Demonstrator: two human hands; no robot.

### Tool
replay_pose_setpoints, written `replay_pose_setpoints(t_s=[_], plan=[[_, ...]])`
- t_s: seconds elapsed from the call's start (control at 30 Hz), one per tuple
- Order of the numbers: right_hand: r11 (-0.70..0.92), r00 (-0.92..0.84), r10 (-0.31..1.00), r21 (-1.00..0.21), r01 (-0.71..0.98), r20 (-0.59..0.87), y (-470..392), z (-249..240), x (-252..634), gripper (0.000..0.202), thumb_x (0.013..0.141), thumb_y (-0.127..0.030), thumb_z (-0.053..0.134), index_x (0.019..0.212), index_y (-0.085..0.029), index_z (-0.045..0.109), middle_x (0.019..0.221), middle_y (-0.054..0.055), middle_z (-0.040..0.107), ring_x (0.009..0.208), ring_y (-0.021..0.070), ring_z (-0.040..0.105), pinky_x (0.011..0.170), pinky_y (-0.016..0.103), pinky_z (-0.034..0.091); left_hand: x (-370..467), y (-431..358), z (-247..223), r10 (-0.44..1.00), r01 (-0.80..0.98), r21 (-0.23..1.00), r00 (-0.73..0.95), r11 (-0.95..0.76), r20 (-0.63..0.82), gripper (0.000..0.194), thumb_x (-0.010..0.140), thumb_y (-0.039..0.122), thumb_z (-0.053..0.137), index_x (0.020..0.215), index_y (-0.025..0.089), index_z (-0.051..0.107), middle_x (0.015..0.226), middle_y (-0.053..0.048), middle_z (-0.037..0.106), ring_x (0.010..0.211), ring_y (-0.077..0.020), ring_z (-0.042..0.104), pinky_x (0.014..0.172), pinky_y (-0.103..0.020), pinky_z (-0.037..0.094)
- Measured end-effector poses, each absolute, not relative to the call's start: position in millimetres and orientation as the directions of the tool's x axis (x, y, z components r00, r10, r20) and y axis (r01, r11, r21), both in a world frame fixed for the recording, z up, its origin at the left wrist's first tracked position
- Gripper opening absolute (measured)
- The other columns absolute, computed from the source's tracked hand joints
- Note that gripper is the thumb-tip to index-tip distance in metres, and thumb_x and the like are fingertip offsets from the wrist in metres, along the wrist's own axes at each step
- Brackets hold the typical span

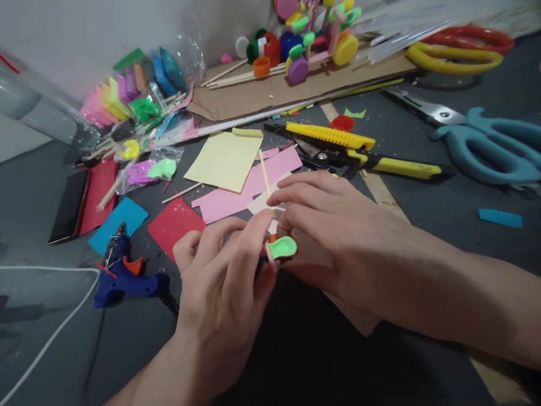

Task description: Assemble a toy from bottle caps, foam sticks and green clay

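Near the centre, my left hand (228,270) has its thumb and fingers closed on a small craft piece (283,247) with a bright green oval top and a pinkish edge. My right hand (333,237) is bent round the piece's right side, fingertips closed together at a thin pale stick (265,175) that rises away from the piece. Fingers hide the piece's lower part and the stick's lower end. Beyond the hands are pink paper strips (224,202) and a yellow sheet (226,160); a red square (175,223) is beside my left hand.
A blue glue gun (127,279) rests at the left, with a white cable (51,349) nearby. Right of centre are a yellow cutter (329,135) and large teal scissors (486,141). Behind them, cardboard (253,98) holds colourful caps and sticks; clay packets (122,93) are at the back left.
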State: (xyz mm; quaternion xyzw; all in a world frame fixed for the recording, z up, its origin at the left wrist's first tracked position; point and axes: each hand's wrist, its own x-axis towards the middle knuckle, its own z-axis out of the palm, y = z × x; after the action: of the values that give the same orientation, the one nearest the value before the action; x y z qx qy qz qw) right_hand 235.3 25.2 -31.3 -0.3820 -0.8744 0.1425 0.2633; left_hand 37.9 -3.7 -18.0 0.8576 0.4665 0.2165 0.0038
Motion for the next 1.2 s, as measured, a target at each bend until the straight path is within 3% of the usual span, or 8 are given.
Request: replay_pose_setpoints(t_s=[0.4, 0.9, 1.2], plan=[[0.627, -0.546, 0.773, -0.524, 0.577, 0.323, 25, -36, 230, 0.021, 0.084, -0.018, 0.068, 0.104, -0.012, 0.068, 0.114, 0.014, 0.07, 0.117, 0.0324, 0.058, 0.105, 0.051, 0.047, 35, -1, -20, 0.813, 0.797, 0.233, 0.468, -0.558, 0.347, 0.042, 0.095, 0.012, 0.062, 0.134, 0.02, 0.05, 0.108, -0.007, 0.08, 0.102, -0.0248, 0.07, 0.086, -0.042, 0.039], [0.538, -0.469, 0.829, -0.663, 0.52, 0.304, 22, -43, 226, 0.007, 0.081, -0.014, 0.062, 0.086, -0.019, 0.059, 0.114, 0.011, 0.067, 0.114, 0.028, 0.057, 0.097, 0.044, 0.047, 34, -2, -23, 0.806, 0.789, 0.245, 0.461, -0.564, 0.372, 0.038, 0.096, 0.014, 0.06, 0.133, 0.019, 0.053, 0.106, -0.007, 0.081, 0.102, -0.0257, 0.071, 0.087, -0.042, 0.039], [0.544, -0.48, 0.834, -0.559, 0.626, 0.274, 24, -37, 236, 0.013, 0.081, -0.02, 0.072, 0.086, -0.019, 0.059, 0.118, 0.012, 0.068, 0.114, 0.0318, 0.059, 0.092, 0.046, 0.05, 34, -1, -24, 0.794, 0.786, 0.23, 0.463, -0.573, 0.395, 0.037, 0.096, 0.014, 0.063, 0.131, 0.02, 0.053, 0.104, -0.006, 0.08, 0.098, -0.024, 0.07, 0.086, -0.041, 0.039]])
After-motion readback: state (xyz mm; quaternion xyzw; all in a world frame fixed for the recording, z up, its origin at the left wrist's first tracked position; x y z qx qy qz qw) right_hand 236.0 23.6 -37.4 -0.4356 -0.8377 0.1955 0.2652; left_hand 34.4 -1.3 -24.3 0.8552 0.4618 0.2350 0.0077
